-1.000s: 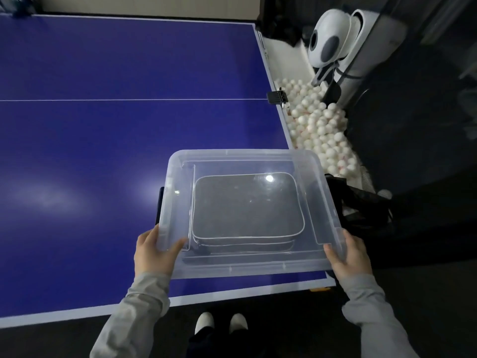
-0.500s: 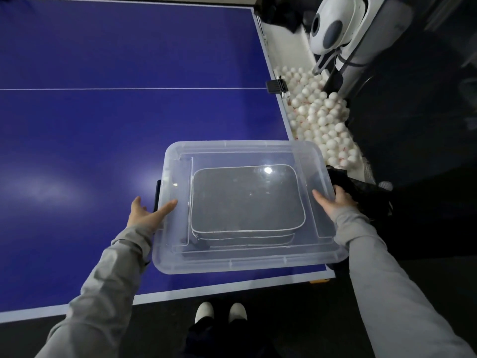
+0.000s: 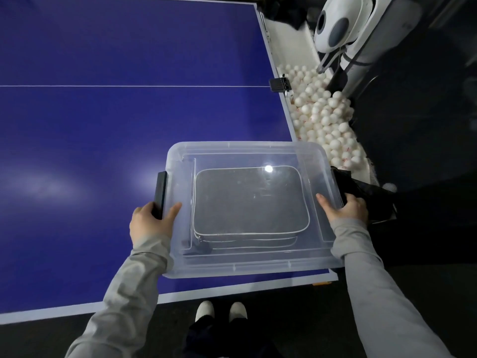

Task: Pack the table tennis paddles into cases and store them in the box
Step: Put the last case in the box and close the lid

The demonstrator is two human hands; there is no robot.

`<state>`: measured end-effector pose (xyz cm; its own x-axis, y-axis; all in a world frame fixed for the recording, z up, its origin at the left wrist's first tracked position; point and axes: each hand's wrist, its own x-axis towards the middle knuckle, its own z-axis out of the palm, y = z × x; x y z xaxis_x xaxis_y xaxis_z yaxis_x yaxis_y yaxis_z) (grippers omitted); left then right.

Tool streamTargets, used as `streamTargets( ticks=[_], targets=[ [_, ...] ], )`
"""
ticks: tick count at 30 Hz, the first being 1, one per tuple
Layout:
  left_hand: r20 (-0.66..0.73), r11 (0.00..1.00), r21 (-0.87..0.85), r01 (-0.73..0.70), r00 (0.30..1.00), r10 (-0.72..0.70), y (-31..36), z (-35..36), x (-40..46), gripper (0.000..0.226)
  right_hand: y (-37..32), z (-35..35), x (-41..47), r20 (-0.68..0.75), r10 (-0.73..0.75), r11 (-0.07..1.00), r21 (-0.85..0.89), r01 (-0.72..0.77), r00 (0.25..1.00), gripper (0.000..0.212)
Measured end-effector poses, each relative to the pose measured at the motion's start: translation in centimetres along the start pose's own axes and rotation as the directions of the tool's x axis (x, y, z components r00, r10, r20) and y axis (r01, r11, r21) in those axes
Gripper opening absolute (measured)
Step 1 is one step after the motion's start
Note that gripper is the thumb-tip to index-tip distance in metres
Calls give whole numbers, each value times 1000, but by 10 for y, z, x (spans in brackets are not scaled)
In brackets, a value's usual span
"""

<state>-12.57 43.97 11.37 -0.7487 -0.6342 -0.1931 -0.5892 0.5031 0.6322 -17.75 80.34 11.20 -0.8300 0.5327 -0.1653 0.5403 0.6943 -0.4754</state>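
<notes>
Left hand (image 3: pixel 149 223) is on the black latch (image 3: pixel 160 193) at the box's nine o'clock side, fingers curled around its lower end and the thumb laid flat across the clear lid (image 3: pixel 247 156). Over at three o'clock the right hand (image 3: pixel 344 209) mirrors it: thumb stretched onto the lid's top, the other fingers wrapped down over the rim onto the dark latch there, mostly hidden, so how tightly they clamp I cannot tell. Grey sleeves run back from both wrists toward six o'clock.

Between the hands sits the clear plastic box (image 3: pixel 253 266), lid on, and through it you can see the dark paddle case (image 3: pixel 250 200) with its pale piping, lying flat in the middle of the box, a second zipped edge showing just under it at the six o'clock side. A bright light spot glints on the lid near one o'clock.

The box rests on the near right corner of the blue table (image 3: pixel 103 125), its white centre line running across at about ten o'clock. Off the table edge toward one o'clock lies a tray heaped with white balls (image 3: pixel 325 117), and beyond it stands a white ball machine (image 3: pixel 335 27)
</notes>
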Motion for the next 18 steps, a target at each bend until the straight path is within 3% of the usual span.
streamTargets(
  ticks=[10, 18],
  targets=[
    [-58, 991, 98, -87, 994, 93, 5, 7, -6, 40, -4, 5, -10, -102, -159, 984, -100, 149, 982, 66],
    [-50, 990, 111, -83, 995, 89, 4, 8, -7, 42, -6, 4, -11, -85, -165, 982, -103, 156, 983, 65]
  ],
)
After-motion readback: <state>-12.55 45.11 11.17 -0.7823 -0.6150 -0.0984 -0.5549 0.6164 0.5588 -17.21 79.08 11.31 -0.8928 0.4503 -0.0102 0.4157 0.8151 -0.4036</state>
